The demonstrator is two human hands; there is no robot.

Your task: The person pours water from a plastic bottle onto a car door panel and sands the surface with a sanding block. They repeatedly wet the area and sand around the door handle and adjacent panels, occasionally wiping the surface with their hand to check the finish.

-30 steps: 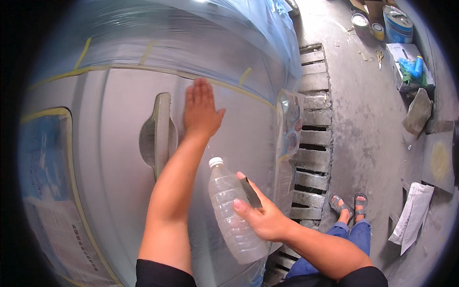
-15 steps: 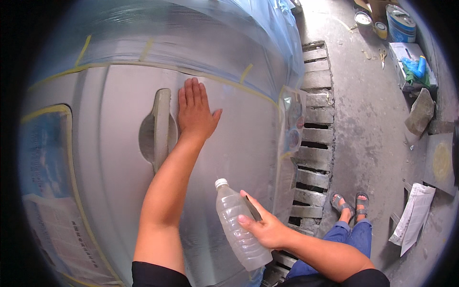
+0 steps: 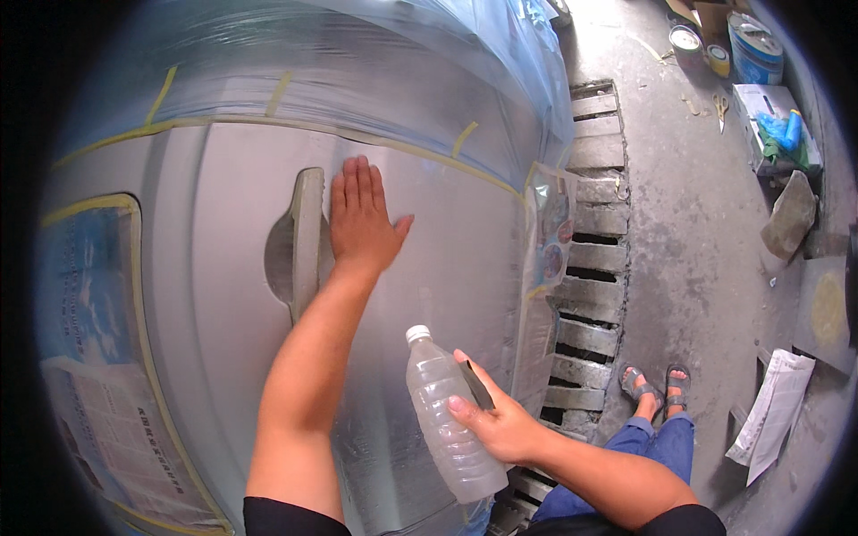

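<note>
My left hand [image 3: 365, 219] lies flat on a grey car door panel [image 3: 447, 228], fingers stretched upward, just right of the door handle [image 3: 307, 241]. Nothing is under it that I can see. My right hand [image 3: 505, 429] grips a clear plastic bottle [image 3: 447, 415] with a white cap, tilted, its cap pointing up and left. Cloudy liquid seems to fill part of it. Between the thumb and fingers of the same hand sits a thin dark piece [image 3: 477, 386], like a folded sheet of sandpaper. The lower panel looks wet and streaked.
Blue plastic film [image 3: 402, 62] and yellow tape border the panel; newspaper masking [image 3: 116, 402] covers the left side. A slatted floor grate [image 3: 594, 259] runs along the right. Beyond are scissors [image 3: 721, 112], a blue bucket [image 3: 758, 62], a white box [image 3: 755, 107] and loose newspaper [image 3: 770, 411].
My left hand has slid slightly down and left on the panel, still flat. The bottle in my right hand has shifted a little; its hold is the same.
</note>
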